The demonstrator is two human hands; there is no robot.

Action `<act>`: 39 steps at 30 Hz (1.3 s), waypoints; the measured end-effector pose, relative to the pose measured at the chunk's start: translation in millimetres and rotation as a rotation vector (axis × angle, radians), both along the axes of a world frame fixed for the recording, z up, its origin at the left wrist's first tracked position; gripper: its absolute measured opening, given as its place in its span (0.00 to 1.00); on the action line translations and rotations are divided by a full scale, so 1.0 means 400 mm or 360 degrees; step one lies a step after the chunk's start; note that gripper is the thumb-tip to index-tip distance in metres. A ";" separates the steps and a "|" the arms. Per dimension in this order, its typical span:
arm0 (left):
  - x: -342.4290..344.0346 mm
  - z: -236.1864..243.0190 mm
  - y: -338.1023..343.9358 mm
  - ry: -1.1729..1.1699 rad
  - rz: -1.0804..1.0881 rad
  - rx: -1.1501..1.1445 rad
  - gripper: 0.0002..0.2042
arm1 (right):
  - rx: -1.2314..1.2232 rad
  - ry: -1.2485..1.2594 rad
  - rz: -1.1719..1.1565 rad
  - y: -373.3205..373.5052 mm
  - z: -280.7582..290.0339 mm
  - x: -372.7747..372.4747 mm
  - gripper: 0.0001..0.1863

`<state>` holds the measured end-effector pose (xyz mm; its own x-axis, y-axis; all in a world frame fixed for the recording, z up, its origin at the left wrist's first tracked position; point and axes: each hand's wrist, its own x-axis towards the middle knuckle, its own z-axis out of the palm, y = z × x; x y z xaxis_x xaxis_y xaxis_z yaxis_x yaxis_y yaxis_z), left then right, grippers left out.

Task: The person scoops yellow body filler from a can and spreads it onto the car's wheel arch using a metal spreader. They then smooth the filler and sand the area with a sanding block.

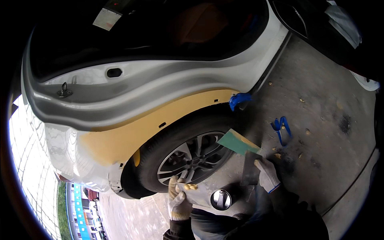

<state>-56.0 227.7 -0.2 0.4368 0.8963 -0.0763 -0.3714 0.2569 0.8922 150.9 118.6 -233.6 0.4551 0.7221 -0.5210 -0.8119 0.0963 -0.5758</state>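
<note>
My left hand [179, 202], in a pale work glove, is closed on a flat metal putty spreader [199, 197]. Lumps of yellow putty [190, 187] sit along its upper edge. A dark grey flat blade [250, 170] is pinched in my gloved right hand [267, 175]. Just beyond that blade is a green flat sheet [237, 143] with a yellowish smear along one edge; whether my right hand touches it I cannot tell. Ahead of both hands, a broad tan layer of putty [136, 126] covers the rear wheel arch of a white car [68, 152].
The car's wheel [194, 160] stands under the arch. Between my hands is an open round can [221, 199]. Blue material [240, 99] clings by the sill. A blue strip [282, 130] and yellowish scraps lie on the concrete floor [320, 120]. A dark cable [352, 184] runs at the right.
</note>
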 end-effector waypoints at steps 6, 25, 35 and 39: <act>-0.048 -0.211 0.075 0.0438 0.0044 -0.0397 0.21 | -0.0218 0.0466 -0.0540 -0.035 -0.209 0.035 0.15; 0.187 -0.662 0.323 0.1339 -0.0248 -0.0476 0.11 | -0.0579 0.0348 -0.0052 -0.076 -0.318 0.143 0.05; 0.186 -0.698 0.288 0.2284 -0.0276 0.0300 0.30 | -0.0871 0.0263 0.0336 -0.083 -0.319 0.146 0.26; 0.140 -0.601 0.218 0.2208 -0.0400 0.0615 0.24 | -0.0875 0.0305 0.0498 -0.081 -0.384 0.155 0.35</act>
